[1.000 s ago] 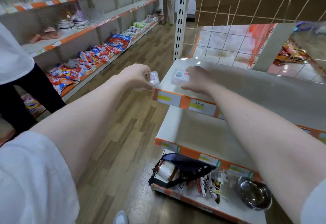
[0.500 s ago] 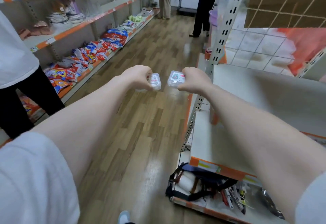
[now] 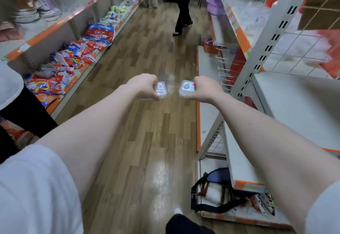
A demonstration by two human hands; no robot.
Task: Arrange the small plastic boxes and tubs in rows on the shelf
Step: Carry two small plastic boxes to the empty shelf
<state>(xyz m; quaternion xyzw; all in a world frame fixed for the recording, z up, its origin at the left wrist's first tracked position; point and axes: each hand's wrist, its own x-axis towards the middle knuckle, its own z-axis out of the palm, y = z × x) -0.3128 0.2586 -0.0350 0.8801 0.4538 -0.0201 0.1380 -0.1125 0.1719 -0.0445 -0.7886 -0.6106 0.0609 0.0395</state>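
Both hands are swinging away from the shelf [image 3: 301, 108] they were over a second ago and are now hanging above the wooden floor [image 3: 147, 141] of the aisle, each keeping its box. Nearest, a dark bag [image 3: 217, 191] is lying on the bottom board to the right, with tools [image 3: 263, 202] just beside it. Farther out, the left hand [image 3: 142, 86] is curling round a clear box [image 3: 161, 89] with a red-and-white label, fingers closed on it. The right hand [image 3: 204, 89] is gripping a second clear box [image 3: 187, 88] the same way, its printed lid facing up. These boxes are sitting near each other in the air, apart, left of the shelf's slotted upright. On the left, bright packets [image 3: 73, 60] are piling along a low shelf, with stacked plates [image 3: 27, 15] above. At the far end, two people [image 3: 184, 3] are standing in the aisle.
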